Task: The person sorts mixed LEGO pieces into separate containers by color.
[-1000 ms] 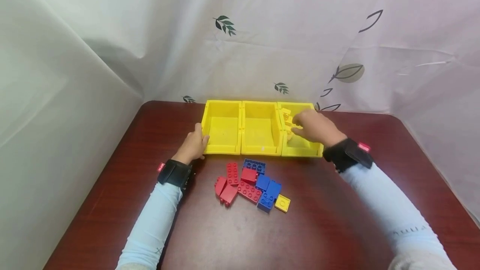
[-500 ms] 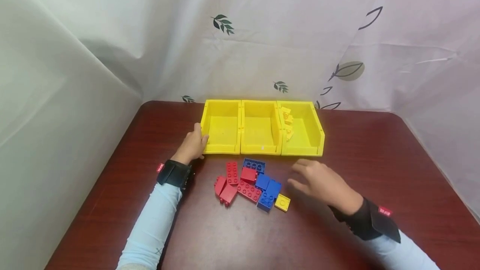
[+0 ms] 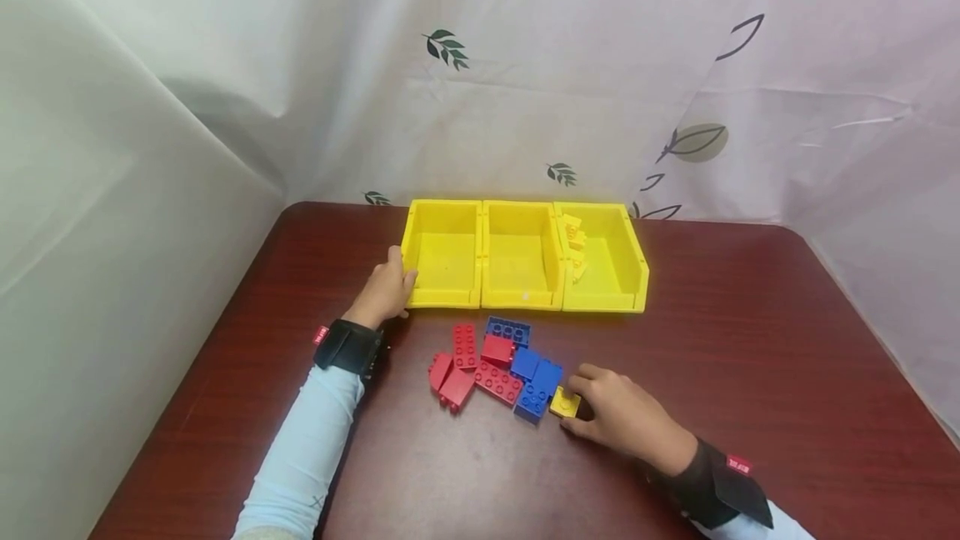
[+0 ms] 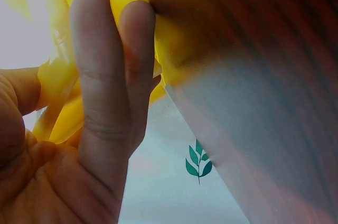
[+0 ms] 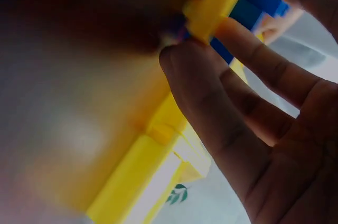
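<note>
My left hand (image 3: 383, 290) holds the side wall of the leftmost yellow bin (image 3: 444, 303), its thumb over the rim. In the left wrist view, the fingers (image 4: 100, 71) lie along the bin's outside. On the table, my right hand (image 3: 622, 411) has its thumb and fingers about a small square yellow brick (image 3: 564, 402) with a round stud. Fingertips touch this brick in the right wrist view; the thumb's contact is hard to make out. Blue bricks (image 3: 547, 377) lie just left of it, and several red bricks (image 3: 498, 382) spread farther left.
Three yellow bins stand side by side at the back, including a middle bin (image 3: 522, 302) and a right bin (image 3: 603, 303). Small yellow bricks (image 3: 574, 236) lie along the right bin's left side. A white curtain (image 3: 510, 107) hangs behind the dark red table (image 3: 750, 340).
My right hand has come out of the right bin, moved toward me and down to the square yellow brick. The left hand stays at the left bin.
</note>
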A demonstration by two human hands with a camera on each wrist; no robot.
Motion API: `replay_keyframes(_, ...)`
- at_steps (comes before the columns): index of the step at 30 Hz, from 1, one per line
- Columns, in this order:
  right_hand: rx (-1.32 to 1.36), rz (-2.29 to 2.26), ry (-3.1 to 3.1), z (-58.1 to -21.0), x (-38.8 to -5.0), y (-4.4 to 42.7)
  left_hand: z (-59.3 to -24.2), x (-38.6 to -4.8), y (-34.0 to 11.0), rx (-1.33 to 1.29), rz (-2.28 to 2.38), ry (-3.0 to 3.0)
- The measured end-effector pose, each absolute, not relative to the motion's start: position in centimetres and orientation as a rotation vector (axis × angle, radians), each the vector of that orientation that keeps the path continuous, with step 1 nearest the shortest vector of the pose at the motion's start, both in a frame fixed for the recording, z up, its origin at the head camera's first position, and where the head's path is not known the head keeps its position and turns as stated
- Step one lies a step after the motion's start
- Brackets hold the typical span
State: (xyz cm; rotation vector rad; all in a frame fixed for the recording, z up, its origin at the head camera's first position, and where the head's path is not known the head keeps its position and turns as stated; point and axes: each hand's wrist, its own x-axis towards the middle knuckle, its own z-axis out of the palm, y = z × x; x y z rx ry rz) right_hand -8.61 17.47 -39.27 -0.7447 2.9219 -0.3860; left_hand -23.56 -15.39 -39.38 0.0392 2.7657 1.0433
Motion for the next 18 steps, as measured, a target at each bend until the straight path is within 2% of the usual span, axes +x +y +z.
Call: replay_keyframes(18, -0.610, -0.382, 2.941, -38.83, -9.00, 17.56, -39.30, -23.40, -15.32, 0.023, 1.048, 2.749)
